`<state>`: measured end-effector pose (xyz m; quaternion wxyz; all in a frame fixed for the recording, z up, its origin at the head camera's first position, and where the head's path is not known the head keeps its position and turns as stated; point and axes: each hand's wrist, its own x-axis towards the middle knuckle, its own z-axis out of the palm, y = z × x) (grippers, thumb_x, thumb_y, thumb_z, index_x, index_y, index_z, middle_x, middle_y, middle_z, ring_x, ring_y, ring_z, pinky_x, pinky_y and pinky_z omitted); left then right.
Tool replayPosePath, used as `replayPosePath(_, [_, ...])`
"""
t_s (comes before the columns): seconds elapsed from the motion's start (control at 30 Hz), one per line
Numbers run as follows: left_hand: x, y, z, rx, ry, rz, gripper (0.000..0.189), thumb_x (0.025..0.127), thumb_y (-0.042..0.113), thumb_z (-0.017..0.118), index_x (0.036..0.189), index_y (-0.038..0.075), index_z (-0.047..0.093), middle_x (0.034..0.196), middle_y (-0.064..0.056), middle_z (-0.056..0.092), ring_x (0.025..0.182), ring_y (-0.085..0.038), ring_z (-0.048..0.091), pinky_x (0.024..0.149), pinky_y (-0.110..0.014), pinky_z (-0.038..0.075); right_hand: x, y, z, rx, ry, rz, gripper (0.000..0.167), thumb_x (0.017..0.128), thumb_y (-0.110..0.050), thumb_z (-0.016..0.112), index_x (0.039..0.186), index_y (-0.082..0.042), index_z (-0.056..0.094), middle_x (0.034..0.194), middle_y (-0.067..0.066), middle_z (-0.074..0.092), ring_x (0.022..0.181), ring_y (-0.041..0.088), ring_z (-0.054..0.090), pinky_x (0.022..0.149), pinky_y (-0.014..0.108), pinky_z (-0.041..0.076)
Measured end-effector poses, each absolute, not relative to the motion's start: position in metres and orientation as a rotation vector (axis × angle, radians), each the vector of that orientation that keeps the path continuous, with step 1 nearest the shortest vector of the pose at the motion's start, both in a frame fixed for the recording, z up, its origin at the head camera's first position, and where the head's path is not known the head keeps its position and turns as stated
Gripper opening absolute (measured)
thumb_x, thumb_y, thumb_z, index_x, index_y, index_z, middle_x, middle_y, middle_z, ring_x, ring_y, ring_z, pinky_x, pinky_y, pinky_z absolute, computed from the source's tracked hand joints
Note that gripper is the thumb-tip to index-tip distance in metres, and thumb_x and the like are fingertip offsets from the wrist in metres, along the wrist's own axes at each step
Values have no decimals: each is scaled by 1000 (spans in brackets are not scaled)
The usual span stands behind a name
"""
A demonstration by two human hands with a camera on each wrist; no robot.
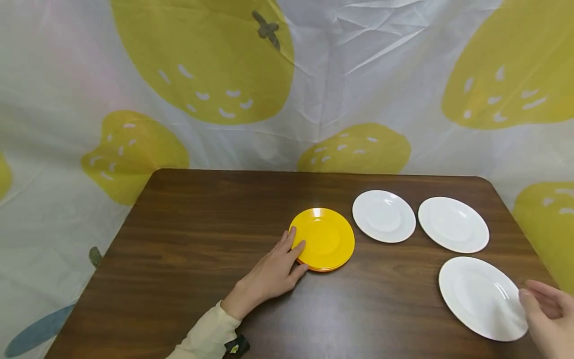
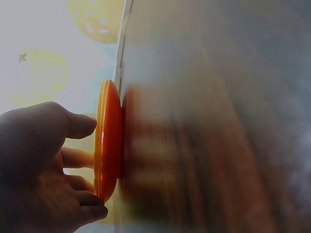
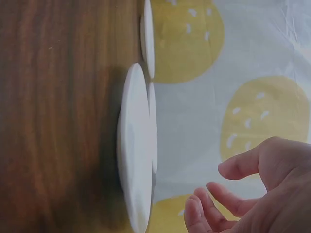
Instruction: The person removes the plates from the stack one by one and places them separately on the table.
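Observation:
A small stack of plates, a yellow plate [image 1: 324, 238] on top and an orange plate [image 2: 112, 141] beneath, sits near the middle of the table. My left hand [image 1: 271, 273] rests against the stack's left rim, its fingers spread and fairly straight. In the left wrist view, thumb and fingertips meet the yellow edge. Over on the right, my right hand [image 1: 553, 314] hovers by the right edge of the nearest white plate [image 1: 482, 299]. Its fingers are loosely bent, with nothing between them, and the right wrist view shows a gap between hand and plate.
Two more white plates lie farther back, one white plate [image 1: 384, 216] beside the yellow stack and another white plate [image 1: 453, 225] to its right. All stand on a dark wooden table [image 1: 188, 229]. A fruit-patterned cloth [image 1: 323, 75] hangs behind the table's back edge.

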<state>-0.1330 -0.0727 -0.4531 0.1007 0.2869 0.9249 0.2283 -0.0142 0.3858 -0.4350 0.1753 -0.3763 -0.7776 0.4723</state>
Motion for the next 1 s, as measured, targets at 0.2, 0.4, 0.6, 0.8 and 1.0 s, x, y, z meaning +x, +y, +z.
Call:
replayPosePath(0.2, [-133,-71,-451,811,2737,688,60,105,37,55,153,2,43,167,-23,17,154,-38,21,118,-50,35,-20,383,-432,-990,-2334,1293,25,98,-16,59,101,-42,59,73,-43,47,69,-24,46,60,1,38])
replayPosePath(0.4, [-130,-71,-452,769,2723,739,61,105,37,56,154,5,41,169,-26,3,147,-36,40,114,-46,42,-26,369,-423,-923,-2503,1093,13,97,-28,63,107,-22,69,68,-49,43,66,-28,44,60,4,37])
replayPosePath(0.6, [-128,-73,-452,761,2706,780,61,104,36,57,155,6,40,167,-29,-1,144,-37,44,112,-45,44,-33,350,-428,-735,-2498,1120,9,95,-23,66,100,-27,73,72,-51,51,71,-30,49,61,0,41])
replayPosePath(0.8, [-127,-75,-452,748,2692,780,61,104,35,57,156,8,39,167,-28,3,147,-37,38,114,-47,42,-48,331,-432,-595,-2518,1124,22,95,-19,66,109,-3,71,77,-47,51,73,-27,51,62,1,44])
replayPosePath(1.0, [-128,-76,-453,759,2707,756,61,105,35,57,156,9,39,167,-29,5,148,-37,37,115,-47,41,-63,312,-435,-423,-2560,1091,24,95,-16,65,113,0,70,80,-49,47,75,-29,48,63,0,43])
